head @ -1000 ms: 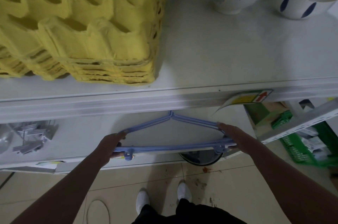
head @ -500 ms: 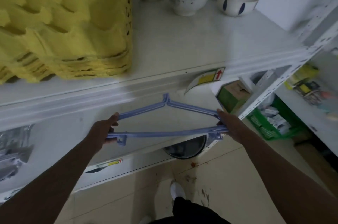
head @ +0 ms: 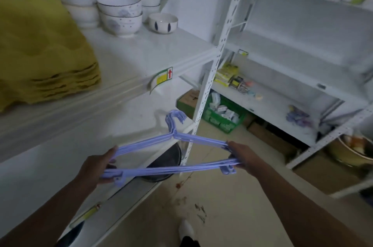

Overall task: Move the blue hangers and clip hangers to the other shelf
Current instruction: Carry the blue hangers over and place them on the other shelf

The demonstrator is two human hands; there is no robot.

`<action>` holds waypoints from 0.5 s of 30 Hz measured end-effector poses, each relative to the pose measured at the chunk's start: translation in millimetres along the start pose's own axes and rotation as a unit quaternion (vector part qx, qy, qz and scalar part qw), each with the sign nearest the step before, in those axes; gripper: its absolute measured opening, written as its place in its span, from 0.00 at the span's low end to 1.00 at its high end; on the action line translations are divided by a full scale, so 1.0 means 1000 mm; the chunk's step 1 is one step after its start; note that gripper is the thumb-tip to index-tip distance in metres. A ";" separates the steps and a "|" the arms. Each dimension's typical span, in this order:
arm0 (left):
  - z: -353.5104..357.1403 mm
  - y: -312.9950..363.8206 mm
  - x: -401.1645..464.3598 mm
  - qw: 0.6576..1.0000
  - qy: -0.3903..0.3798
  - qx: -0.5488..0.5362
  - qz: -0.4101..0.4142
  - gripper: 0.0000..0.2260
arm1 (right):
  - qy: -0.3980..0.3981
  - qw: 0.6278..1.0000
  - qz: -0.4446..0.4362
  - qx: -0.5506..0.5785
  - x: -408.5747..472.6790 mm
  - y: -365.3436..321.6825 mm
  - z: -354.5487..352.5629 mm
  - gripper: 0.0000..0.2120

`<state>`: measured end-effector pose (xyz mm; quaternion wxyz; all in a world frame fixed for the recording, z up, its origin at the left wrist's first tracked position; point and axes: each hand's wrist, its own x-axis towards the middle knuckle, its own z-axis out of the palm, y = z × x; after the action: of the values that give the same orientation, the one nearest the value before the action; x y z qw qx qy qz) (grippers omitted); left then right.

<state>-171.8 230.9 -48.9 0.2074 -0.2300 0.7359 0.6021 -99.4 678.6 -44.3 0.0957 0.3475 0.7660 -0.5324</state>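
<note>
- Head view: both hands hold one bundle of blue hangers (head: 171,152) out in the air, in front of the near left shelf unit (head: 141,59) and above the tiled floor (head: 232,206).
- Left hand (head: 96,166) is clenched around the left shoulder end of the bundle; fingers curl over the bottom bars.
- Right hand (head: 242,156) is clenched around the right shoulder end, thumb on top.
- Bundle looks like several thin lavender-blue plastic hangers stacked flush: triangular frame, straight bottom bar, a small notch tab under each end.
- Hooks point away from the person, toward the far side, and sit just beside the perforated white upright (head: 210,77).
- Bundle lies roughly flat, tilted slightly, right end a bit farther out.
- Left shelf holds a yellow egg tray stack (head: 40,55) and white bowls (head: 121,15) farther back.
- Peeling sticker (head: 161,78) with a red arrow hangs on that shelf's front edge.
- Right shelf unit (head: 302,55) stands well apart on the right; small packets lie on its lower level, too blurred to identify.
- Green crate (head: 222,117) sits on the floor beneath it.
</note>
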 end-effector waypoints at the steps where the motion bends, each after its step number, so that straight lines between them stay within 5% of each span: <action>1: 0.010 0.004 -0.003 1.000 -0.012 0.011 0.004 0.25 | 0.017 1.000 0.005 0.004 -0.009 0.007 -0.010 0.18; 15: 0.162 0.068 -0.027 0.989 -0.125 0.068 0.045 0.25 | 0.157 0.983 0.061 0.080 -0.057 0.075 -0.146 0.18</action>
<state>-185.6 403.7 -10.2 0.2858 -0.1046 0.7528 0.5837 23.4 797.7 -10.6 -0.0213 0.4792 0.7038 -0.5239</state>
